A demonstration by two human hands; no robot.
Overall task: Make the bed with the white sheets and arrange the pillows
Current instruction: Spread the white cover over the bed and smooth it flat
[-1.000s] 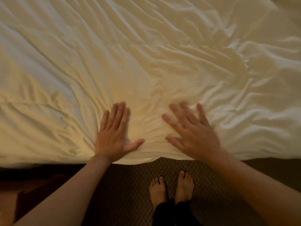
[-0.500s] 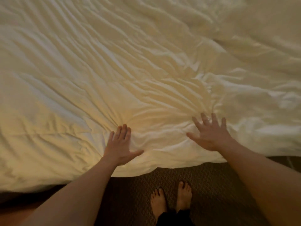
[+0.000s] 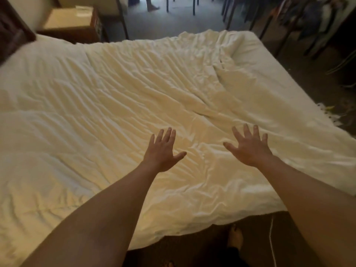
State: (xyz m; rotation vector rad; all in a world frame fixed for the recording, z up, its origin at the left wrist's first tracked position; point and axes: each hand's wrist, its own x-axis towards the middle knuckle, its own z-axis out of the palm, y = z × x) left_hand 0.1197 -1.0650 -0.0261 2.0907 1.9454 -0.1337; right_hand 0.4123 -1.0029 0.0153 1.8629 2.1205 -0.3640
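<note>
The wrinkled white sheet [image 3: 107,105] is spread across the bed [image 3: 273,62]. Over the bed's near edge the left hand [image 3: 162,153] and right hand [image 3: 250,149] are held with fingers [image 3: 166,136] released and splayed, grasping nothing.

- A wooden nightstand [image 3: 77,26] stood at far left, next to a dark headboard [image 3: 11,35].
- Dark carpet [image 3: 173,22] covered the floor.
- Thin furniture legs [image 3: 194,5] rose behind.
- Clothes [image 3: 316,14] hung in dim light at far right.
</note>
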